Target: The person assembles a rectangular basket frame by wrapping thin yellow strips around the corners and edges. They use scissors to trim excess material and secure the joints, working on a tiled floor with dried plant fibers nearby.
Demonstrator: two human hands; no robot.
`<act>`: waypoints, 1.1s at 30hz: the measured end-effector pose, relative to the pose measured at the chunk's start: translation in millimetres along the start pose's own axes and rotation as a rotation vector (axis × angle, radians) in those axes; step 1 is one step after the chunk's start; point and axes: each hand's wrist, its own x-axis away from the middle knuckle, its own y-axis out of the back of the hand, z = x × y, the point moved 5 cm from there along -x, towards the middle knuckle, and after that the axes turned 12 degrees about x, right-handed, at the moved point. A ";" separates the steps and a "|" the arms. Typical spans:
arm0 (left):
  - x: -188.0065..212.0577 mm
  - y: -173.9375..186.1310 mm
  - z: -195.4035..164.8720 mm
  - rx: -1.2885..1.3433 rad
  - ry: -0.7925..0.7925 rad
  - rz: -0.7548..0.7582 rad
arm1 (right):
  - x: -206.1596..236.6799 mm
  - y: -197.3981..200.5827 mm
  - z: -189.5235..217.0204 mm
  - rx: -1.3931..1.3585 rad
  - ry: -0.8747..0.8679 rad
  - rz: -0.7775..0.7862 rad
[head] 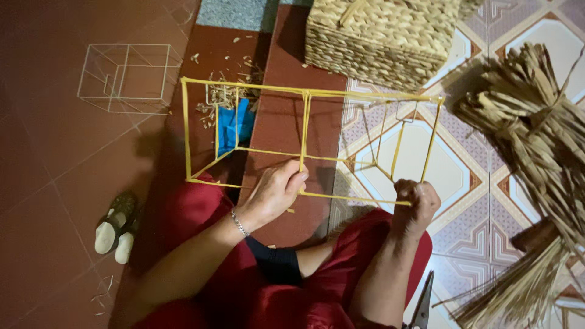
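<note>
A box-shaped wire frame (304, 94), its bars wrapped in yellow strip, is held up over my lap. My left hand (277, 192) grips the frame's near bottom bar at the middle upright. At the near right corner of the frame, my right hand (415, 204) is closed around the corner bar. My legs in red cloth (341, 286) are below the frame.
A finished woven basket (384, 39) stands at the top. A bundle of dried flat straw (536, 140) lies on the right. A bare wire frame (125, 78) sits on the red floor at left, a sandal (116, 228) below it. Scissors (421, 304) lie near my right knee. Blue cloth (236, 125) and straw scraps are behind the frame.
</note>
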 end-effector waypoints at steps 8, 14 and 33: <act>-2.5 3.6 -16.5 -0.349 0.005 0.023 | -5.3 -10.8 0.6 0.028 0.019 -0.138; -50.4 15.2 -9.9 -0.124 -0.069 -0.039 | -21.9 -22.5 -3.4 -0.090 -0.089 -0.202; -66.5 20.6 -43.2 -0.323 -0.463 0.080 | -21.1 -42.4 -8.3 0.748 0.073 -0.178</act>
